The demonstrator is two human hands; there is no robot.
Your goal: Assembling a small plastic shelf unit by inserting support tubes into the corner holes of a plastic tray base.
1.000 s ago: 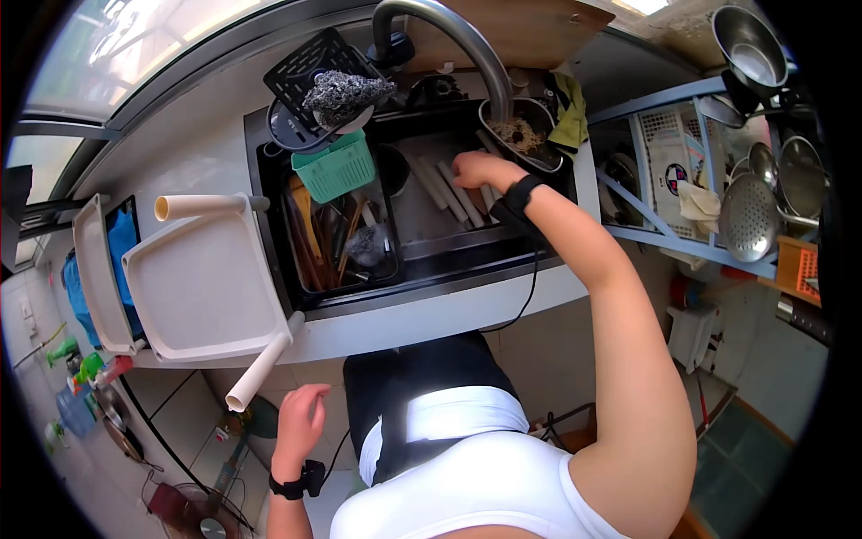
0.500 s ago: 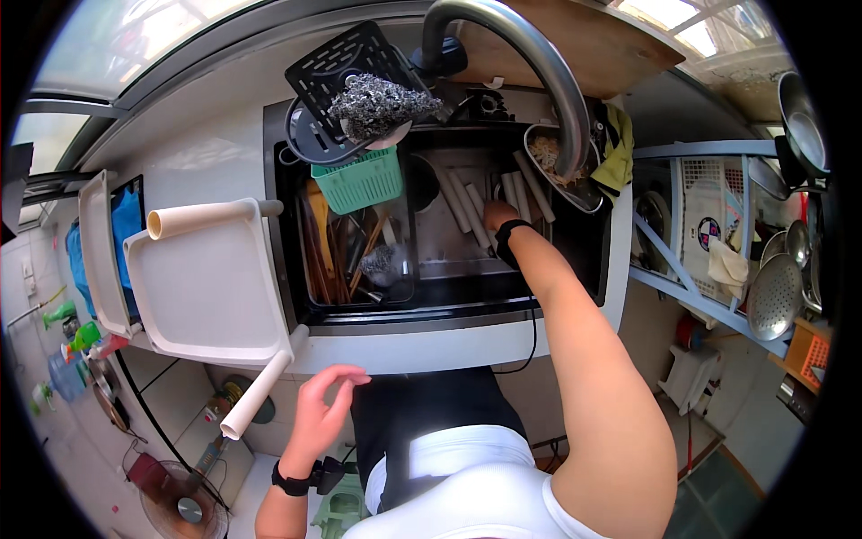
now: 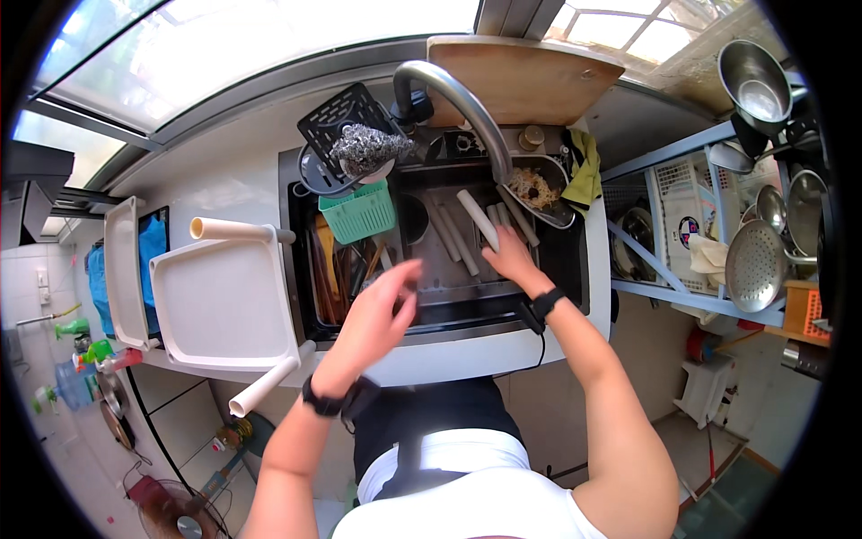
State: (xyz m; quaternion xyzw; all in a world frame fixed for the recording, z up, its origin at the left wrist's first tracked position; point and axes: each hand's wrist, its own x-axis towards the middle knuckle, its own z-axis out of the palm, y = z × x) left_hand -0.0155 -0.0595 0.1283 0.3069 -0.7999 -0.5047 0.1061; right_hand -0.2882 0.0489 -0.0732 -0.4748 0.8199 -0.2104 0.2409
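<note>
My right hand (image 3: 514, 260) is over the sink (image 3: 435, 307), closed around the lower end of a pale plastic tube (image 3: 475, 216) that tilts up and away to the left. Several similar grey-white tubes (image 3: 460, 242) lie in the sink behind and beside it. Raised in front of the sink's left part, my left hand (image 3: 375, 310) holds nothing; its fingers are apart and slightly curled. To its left a white tray (image 3: 223, 361) rests on the counter, with a cream tube (image 3: 229, 229) at its far edge and another tube (image 3: 264, 386) at its near corner.
A curved metal faucet (image 3: 467, 108) arches over the sink. A green basket (image 3: 357, 211) sits above a bin of chopsticks and utensils. A strainer of food scraps (image 3: 535, 187) and a yellow-green cloth (image 3: 584, 171) occupy the right corner. A blue rack (image 3: 682, 287) stands at the right.
My right hand has lifted a tube from the sink floor and drawn it toward me. My left hand has risen from beside my waist to the sink's front edge.
</note>
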